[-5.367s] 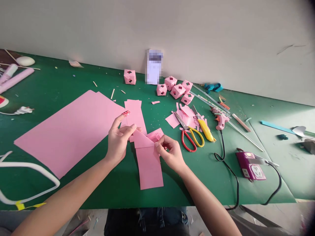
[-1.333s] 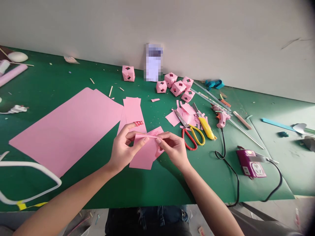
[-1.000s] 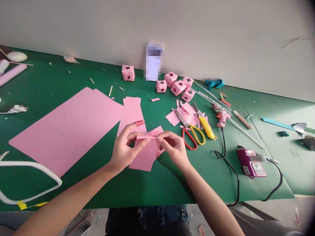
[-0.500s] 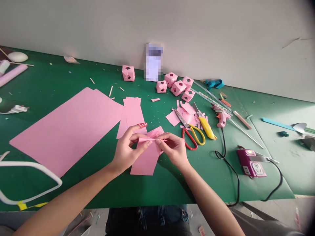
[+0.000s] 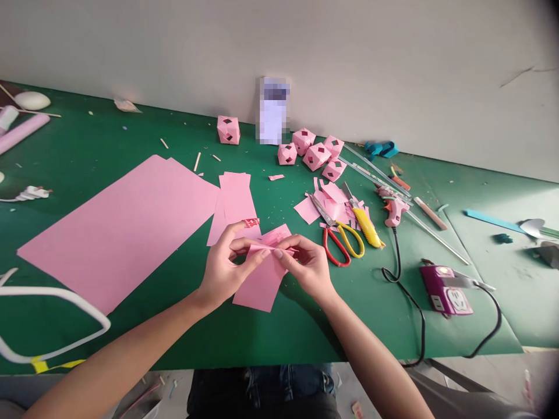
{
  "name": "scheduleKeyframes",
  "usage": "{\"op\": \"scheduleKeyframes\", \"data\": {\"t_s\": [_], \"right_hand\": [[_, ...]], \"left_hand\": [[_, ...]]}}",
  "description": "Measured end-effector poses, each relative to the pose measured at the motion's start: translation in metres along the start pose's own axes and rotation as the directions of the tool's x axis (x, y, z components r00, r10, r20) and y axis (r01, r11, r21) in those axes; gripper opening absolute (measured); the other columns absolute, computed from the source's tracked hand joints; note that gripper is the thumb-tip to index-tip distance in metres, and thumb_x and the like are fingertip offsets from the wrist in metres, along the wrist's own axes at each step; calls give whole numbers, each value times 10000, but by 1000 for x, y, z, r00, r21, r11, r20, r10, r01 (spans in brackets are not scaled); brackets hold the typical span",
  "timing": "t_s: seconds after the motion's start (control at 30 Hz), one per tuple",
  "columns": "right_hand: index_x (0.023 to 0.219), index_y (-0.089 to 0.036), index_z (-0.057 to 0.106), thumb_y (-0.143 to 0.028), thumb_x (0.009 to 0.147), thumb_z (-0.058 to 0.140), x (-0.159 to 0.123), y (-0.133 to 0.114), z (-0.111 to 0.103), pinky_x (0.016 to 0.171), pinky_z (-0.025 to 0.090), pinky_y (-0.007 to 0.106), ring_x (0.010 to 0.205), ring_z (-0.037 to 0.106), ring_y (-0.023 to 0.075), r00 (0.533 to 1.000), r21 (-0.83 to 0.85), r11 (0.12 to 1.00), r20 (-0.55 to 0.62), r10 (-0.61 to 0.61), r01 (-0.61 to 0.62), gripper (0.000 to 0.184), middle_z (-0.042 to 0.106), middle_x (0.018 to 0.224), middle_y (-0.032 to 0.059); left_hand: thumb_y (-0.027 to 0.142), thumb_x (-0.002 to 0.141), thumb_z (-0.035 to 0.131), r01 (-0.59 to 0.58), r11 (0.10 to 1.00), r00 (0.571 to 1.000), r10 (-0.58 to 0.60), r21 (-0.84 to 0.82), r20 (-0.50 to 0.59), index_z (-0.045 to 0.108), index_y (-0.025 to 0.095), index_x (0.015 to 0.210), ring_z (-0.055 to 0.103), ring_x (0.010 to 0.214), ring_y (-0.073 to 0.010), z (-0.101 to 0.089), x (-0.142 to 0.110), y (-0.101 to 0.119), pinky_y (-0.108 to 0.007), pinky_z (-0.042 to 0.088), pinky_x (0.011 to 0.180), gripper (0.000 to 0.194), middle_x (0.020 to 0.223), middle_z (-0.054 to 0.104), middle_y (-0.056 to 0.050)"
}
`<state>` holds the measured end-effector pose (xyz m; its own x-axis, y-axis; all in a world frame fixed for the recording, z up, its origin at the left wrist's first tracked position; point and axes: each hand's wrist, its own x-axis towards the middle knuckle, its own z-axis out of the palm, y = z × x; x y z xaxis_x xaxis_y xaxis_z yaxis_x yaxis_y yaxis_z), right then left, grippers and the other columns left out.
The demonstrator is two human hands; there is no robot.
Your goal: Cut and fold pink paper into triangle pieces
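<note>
A piece of pink paper (image 5: 258, 286) is pinched along its folded upper edge between my two hands, and its lower part hangs toward me. My left hand (image 5: 229, 262) is closed on the left end of the fold, thumb in front, with a red patterned wrap on its raised index finger. My right hand (image 5: 308, 265) pinches the same fold from the right, the thumbs close together. More pink paper (image 5: 278, 233) shows just behind the fingers. Pink strips (image 5: 236, 201) lie beyond my left hand. Red-and-yellow scissors (image 5: 338, 230) rest right of my right hand.
Large pink sheets (image 5: 122, 227) cover the left of the green table (image 5: 196, 343). Several folded pink paper shapes (image 5: 317, 156) stand near the wall. A yellow-handled knife (image 5: 367, 227), pink glue gun (image 5: 395, 210) and purple power socket (image 5: 445, 291) with a black cord lie right.
The pinched paper has tilted slightly, its lower end shifting a little. Both hands keep their grip, with the right thumb slid slightly left along the fold.
</note>
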<state>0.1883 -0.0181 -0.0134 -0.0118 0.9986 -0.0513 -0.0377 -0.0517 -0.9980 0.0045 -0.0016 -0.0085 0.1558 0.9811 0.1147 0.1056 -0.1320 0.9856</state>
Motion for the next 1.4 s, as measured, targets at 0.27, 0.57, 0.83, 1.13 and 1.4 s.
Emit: {"op": "scheduleKeyframes", "data": {"t_s": [0.27,0.57,0.83,1.13,1.4], "right_hand": [[812,-209,697,-440,851,802,1,-1,-1,616,462,278,671,584,142,999,19,1000,42,-19,19,257,679,798,15],[803,-207,683,-444,846,803,3,-1,-2,577,394,266,639,496,128,1000,59,998,6,-17,16,269,621,753,1],[831,-210,680,-474,834,812,4,0,-5,608,427,258,710,552,142,1000,102,995,-10,9,-8,296,660,834,17],[837,-210,745,-422,832,835,2,1,-3,670,488,281,731,625,154,1000,87,996,4,27,-27,230,723,841,29],[818,-207,745,-417,835,825,4,2,-3,644,482,279,701,608,150,1000,57,998,-23,15,-13,225,720,803,27]], "left_hand": [[384,875,822,-14,1000,1000,14,-8,22,582,214,1291,802,827,-217,0,-1,-2,-314,655,756,509,854,812,-31],[419,905,781,24,998,1000,-24,-64,5,556,199,1282,812,850,-230,-1,1,0,-293,659,707,491,899,821,-58],[383,924,757,40,997,999,-42,-67,-33,527,176,1279,815,813,-221,-4,2,1,-255,656,658,470,865,824,-62],[301,938,752,-35,998,999,33,-47,-42,533,202,1241,817,798,-176,1,-2,-1,-207,649,670,386,912,841,-50],[277,917,768,-93,995,996,93,-46,-3,546,194,1258,828,863,-200,0,-1,0,-264,684,776,415,927,845,-49]]}}
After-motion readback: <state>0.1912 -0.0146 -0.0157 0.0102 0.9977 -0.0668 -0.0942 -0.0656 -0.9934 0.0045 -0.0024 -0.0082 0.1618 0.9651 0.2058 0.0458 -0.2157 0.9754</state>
